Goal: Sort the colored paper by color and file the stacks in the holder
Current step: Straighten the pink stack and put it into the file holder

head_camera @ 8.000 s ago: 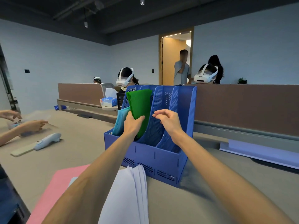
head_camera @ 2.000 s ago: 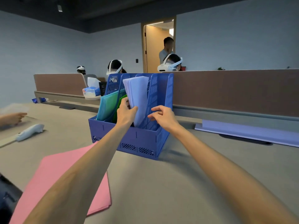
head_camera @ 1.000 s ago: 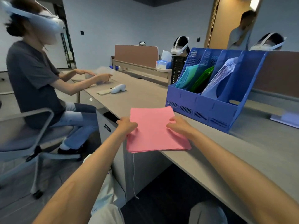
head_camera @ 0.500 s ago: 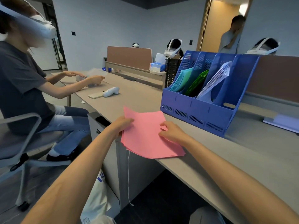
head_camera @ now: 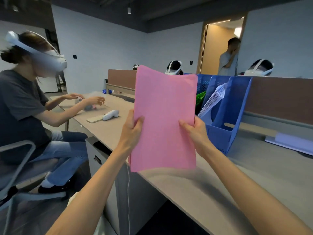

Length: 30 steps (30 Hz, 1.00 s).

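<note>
I hold a stack of pink paper upright above the desk's near edge. My left hand grips its left edge and my right hand grips its right edge. Behind it on the desk stands the blue file holder, partly hidden by the pink stack. A green stack shows in one slot, and a pale lilac-white stack leans in the slot to its right. The rightmost slot looks empty. The holder's left slots are hidden.
A seated person in a headset works at the desk on the left, near a white controller and a phone. A lilac folder lies at the far right. A brown divider runs behind the holder.
The pink stack has been lifted off the desk and turned upright, with both hands on its side edges. The view tilted up.
</note>
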Motion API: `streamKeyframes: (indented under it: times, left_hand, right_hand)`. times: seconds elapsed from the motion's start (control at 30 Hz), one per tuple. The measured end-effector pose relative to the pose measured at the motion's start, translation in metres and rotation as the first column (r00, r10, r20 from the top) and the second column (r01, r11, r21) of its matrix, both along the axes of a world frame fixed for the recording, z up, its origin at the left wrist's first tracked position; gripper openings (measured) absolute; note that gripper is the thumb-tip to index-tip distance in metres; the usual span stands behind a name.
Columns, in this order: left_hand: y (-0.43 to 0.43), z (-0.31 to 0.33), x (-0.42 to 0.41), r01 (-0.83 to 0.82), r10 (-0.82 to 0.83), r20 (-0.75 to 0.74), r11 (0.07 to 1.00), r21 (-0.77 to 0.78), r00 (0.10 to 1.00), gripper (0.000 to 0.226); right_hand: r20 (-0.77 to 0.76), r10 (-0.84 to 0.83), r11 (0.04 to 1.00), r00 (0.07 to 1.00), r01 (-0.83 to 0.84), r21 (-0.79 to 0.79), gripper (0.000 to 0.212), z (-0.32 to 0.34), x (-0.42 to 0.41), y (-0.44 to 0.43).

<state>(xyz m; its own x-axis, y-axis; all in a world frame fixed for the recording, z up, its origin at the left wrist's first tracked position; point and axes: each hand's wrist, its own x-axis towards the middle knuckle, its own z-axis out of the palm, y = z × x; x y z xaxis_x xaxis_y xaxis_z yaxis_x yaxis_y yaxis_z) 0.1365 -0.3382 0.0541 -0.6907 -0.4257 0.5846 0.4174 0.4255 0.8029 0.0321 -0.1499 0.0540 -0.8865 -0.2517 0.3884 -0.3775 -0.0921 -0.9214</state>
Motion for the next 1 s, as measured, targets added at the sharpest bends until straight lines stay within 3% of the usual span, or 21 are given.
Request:
streamKeyframes:
  times: [0.07,0.13,0.33,0.43,0.5,0.67,0.87,1.0]
  left_hand:
    - [0.01,0.011,-0.008,-0.029,0.03,-0.049,1.0,0.01,0.998,0.011]
    - [0.019,0.02,-0.015,-0.021,0.024,-0.065,0.999,0.05,0.998,0.008]
    - [0.053,0.014,-0.033,0.068,-0.068,0.038,0.998,0.016,0.997,0.031]
    - [0.062,0.003,-0.037,0.06,-0.059,0.086,0.998,-0.014,0.995,0.03]
    - [0.067,0.003,-0.038,0.024,-0.021,0.055,0.999,-0.047,0.998,0.024]
    - [0.087,0.023,-0.036,0.008,-0.018,-0.086,0.993,-0.115,0.996,0.015]
    - [0.092,-0.027,-0.053,0.038,-0.009,0.206,0.99,-0.137,0.979,0.008]
    - [0.099,-0.008,-0.069,0.062,-0.06,0.097,0.998,-0.02,0.994,0.011]
  right_hand:
    - [-0.18,-0.058,0.998,0.982,0.054,-0.028,0.019,0.02,0.006,0.016]
    - [-0.261,-0.097,0.995,0.96,0.094,-0.025,0.02,0.029,0.009,0.033]
    - [-0.127,-0.184,0.983,0.975,0.18,-0.044,0.034,0.001,0.003,0.073]
    - [-0.058,-0.162,0.983,0.985,0.157,-0.092,0.022,-0.004,0.002,0.081]
    - [-0.104,-0.151,0.987,0.983,0.145,-0.062,0.01,-0.003,0.004,0.082]
    - [-0.237,-0.17,0.983,0.957,0.147,-0.113,0.015,0.019,0.004,0.087]
    - [-0.136,-0.262,0.957,0.955,0.275,0.089,0.024,-0.024,-0.007,0.092]
    - [-0.179,-0.343,0.934,0.922,0.355,0.037,0.017,-0.001,-0.024,0.096]
